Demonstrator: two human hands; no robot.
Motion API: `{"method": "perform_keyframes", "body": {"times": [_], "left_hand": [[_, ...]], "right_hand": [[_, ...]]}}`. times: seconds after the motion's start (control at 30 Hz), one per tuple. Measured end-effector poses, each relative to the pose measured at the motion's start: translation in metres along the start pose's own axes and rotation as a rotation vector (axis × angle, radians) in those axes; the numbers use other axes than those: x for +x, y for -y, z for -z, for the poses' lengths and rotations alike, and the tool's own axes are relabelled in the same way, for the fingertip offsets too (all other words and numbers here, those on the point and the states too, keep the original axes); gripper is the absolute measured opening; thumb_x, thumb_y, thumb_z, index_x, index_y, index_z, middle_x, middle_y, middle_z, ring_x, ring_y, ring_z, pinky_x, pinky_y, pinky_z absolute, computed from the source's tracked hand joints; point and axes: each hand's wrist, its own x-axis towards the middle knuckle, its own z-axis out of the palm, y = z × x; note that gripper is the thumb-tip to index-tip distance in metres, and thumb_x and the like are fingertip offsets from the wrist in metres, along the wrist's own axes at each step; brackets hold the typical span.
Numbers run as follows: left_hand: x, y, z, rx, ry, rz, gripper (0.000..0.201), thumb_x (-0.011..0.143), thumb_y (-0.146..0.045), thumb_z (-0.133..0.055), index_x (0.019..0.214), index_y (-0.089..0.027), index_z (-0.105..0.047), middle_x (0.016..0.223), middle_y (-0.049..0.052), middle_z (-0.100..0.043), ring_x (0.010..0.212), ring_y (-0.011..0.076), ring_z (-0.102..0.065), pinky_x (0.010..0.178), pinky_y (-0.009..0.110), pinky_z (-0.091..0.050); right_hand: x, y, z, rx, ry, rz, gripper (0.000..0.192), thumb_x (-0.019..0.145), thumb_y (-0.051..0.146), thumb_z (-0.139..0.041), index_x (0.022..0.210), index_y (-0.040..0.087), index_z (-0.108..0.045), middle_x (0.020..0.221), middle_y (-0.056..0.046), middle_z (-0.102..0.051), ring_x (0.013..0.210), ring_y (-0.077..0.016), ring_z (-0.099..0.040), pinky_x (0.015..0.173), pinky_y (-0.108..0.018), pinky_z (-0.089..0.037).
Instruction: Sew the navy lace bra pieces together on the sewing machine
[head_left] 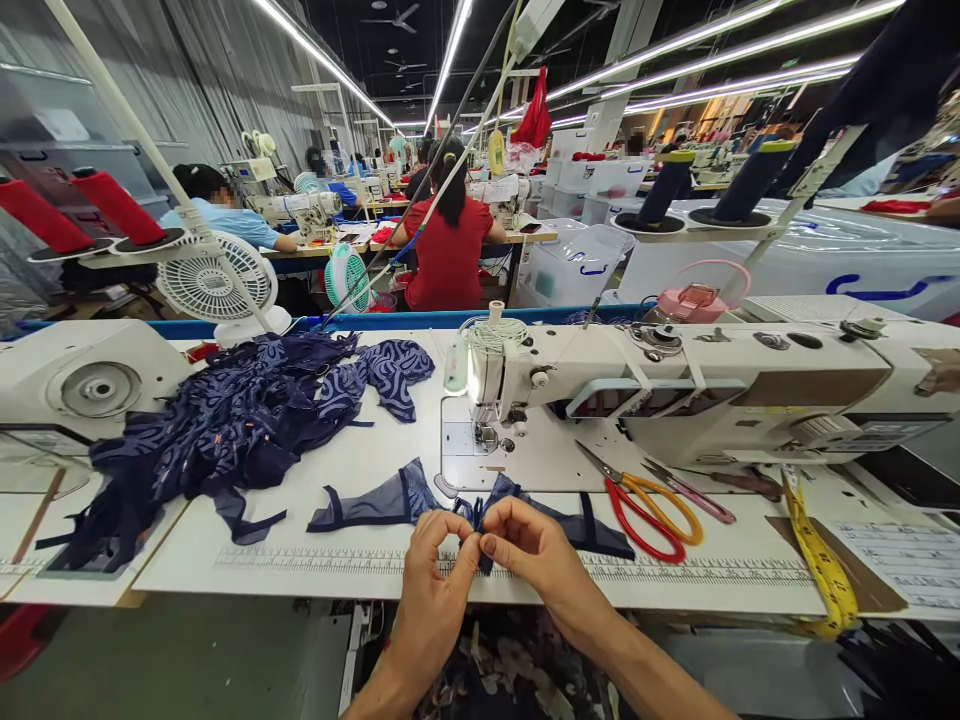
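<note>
Presently pinching the navy fabric piece [375, 505] at its middle, with the left hand [431, 560] and the right hand [525, 545] fingertip to fingertip; each grip clamped on the cloth between thumb and forefinger. Lies otherwise flat on the white counter [300, 590], one tail trailing left and the other right, just in front of the sewing machine [675, 390]. Looks like the folding or aligning of a small edge before stitching; cannot tell the exact fold, hidden behind the fingers.

Judging by this, calls next for carrying the pinched spot up and slightly left to the presser foot [487, 435] without letting the fold slip, so a steady pinch and a short, level slide.

As for room: plenty of bare counter between hands and needle plate, nothing in the direct path. To the right, close by, red-and-orange scissors [645, 510] with a smaller pair of snips [694, 492] beside them, near enough to snag the right tail. Further right, a yellow tape measure [821, 565] hanging over the front edge. To the left, well apart, a heap of blue patterned fabric [225, 430] spilling toward the counter's left corner. Very near the front edge with both wrists, so little slack for pulling back.
</note>
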Motion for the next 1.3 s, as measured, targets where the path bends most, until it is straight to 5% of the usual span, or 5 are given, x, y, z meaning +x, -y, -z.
{"method": "perform_keyframes", "body": {"times": [0.23,0.57,0.9,1.3], "left_hand": [[0.001,0.000,0.001,0.027,-0.004,-0.001,0.022,0.095,-0.038,-0.049,0.081,-0.021,-0.055,0.085,0.002,-0.055,0.086,0.0191,-0.052,0.075,0.028,-0.041],[0.001,-0.003,0.000,0.021,-0.067,0.008,0.022,0.094,-0.039,-0.051,0.083,-0.021,-0.058,0.085,0.002,-0.057,0.083,0.0185,-0.054,0.075,0.028,-0.043],[0.002,-0.002,-0.002,0.041,-0.063,-0.046,0.020,0.094,-0.035,-0.052,0.081,-0.021,-0.056,0.083,0.002,-0.055,0.085,0.0189,-0.053,0.078,0.030,-0.042],[0.002,0.003,-0.005,0.037,-0.004,-0.065,0.021,0.095,-0.036,-0.050,0.080,-0.022,-0.053,0.084,0.002,-0.055,0.087,0.0191,-0.052,0.080,0.029,-0.041]], "right_hand": [[0.002,0.003,-0.002,-0.071,-0.012,-0.005,0.032,0.079,0.046,-0.072,0.081,0.020,-0.056,0.072,0.004,-0.047,0.069,-0.0123,-0.043,0.063,-0.024,-0.037],[-0.004,-0.009,-0.007,-0.310,-0.165,0.210,0.015,0.086,0.036,-0.064,0.085,0.021,-0.061,0.082,0.000,-0.059,0.079,-0.0166,-0.054,0.073,-0.028,-0.044],[-0.003,0.001,-0.002,0.060,-0.042,-0.031,0.030,0.075,0.044,-0.077,0.085,0.020,-0.063,0.079,0.001,-0.056,0.075,-0.0140,-0.050,0.071,-0.026,-0.042],[0.000,0.002,0.000,0.068,-0.024,0.002,0.028,0.077,0.045,-0.074,0.080,0.019,-0.064,0.079,0.001,-0.054,0.077,-0.0149,-0.048,0.072,-0.026,-0.040]]}}
